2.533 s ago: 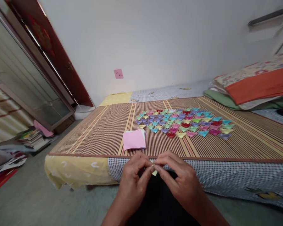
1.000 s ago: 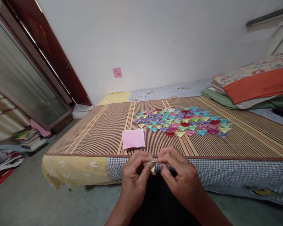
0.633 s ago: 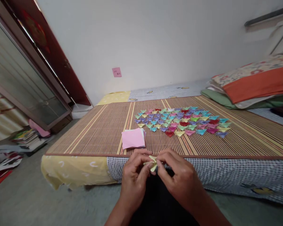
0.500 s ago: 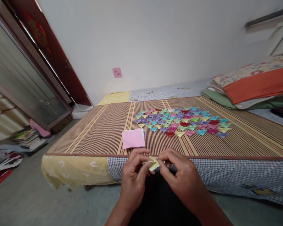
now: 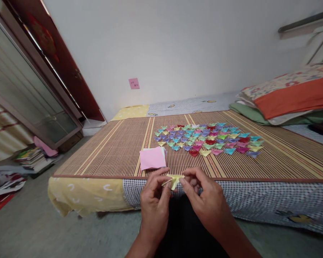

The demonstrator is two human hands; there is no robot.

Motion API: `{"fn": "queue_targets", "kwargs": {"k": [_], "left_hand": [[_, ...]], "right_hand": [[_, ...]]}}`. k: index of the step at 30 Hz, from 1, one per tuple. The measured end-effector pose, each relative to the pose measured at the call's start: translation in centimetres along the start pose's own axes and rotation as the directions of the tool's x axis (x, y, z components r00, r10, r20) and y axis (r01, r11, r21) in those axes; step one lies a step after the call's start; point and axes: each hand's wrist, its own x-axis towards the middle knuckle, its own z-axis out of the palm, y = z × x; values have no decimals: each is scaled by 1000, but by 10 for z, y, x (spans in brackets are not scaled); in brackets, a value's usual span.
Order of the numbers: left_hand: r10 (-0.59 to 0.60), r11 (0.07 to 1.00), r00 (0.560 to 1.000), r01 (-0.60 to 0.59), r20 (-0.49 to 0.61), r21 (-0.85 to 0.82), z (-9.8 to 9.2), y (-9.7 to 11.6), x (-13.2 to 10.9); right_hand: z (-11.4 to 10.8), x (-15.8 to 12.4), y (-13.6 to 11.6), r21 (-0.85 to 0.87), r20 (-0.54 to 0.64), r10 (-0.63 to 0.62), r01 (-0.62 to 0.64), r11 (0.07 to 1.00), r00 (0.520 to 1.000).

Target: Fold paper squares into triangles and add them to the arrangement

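Note:
A small yellow folded paper [image 5: 175, 181] is pinched between both hands at the near edge of the bed. My left hand [image 5: 155, 197] grips its left side between thumb and fingers, while my right hand [image 5: 201, 188] holds the right end the same way. Part of the paper is hidden behind the fingertips. Just beyond my left hand lies a stack of square paper sheets [image 5: 153, 158], pink on top. Several rows of small folded paper pieces [image 5: 210, 142] in many colours sit on the mat farther off, to the right of the stack.
A striped bamboo mat [image 5: 115, 150] covers the bed over a checked and yellow sheet [image 5: 88, 193]. Folded bedding [image 5: 293, 89] is piled at the far right. A pink note [image 5: 134, 83] is stuck on the wall. Books [image 5: 31, 157] are stacked at the left.
The yellow paper has been turned and spread between the fingers, its upper edge now straighter. Both hands have shifted slightly. The stack and the rows of folded pieces stay put.

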Motion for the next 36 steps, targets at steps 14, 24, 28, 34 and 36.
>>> {"fn": "queue_targets", "kwargs": {"k": [14,24,28,34,36], "left_hand": [[-178,967,982,163,-60,-197,19,-9,-7],[-99,988,995,98,-6,-115,16,-20,-5],[-149,983,988,153,41,-102,7,-13,4],[-280,895,829,408,485,-180,-11,-5,27],[-288,862,792,459,538,-214,-10,-5,27]], "right_hand": [[14,8,22,444,309,279,-397,803,909],[8,17,29,307,337,248,-355,883,908],[-3,25,33,235,420,136,-252,939,897],[-10,36,22,182,508,-75,-22,983,858],[-7,36,18,199,523,-115,10,980,845]]}}
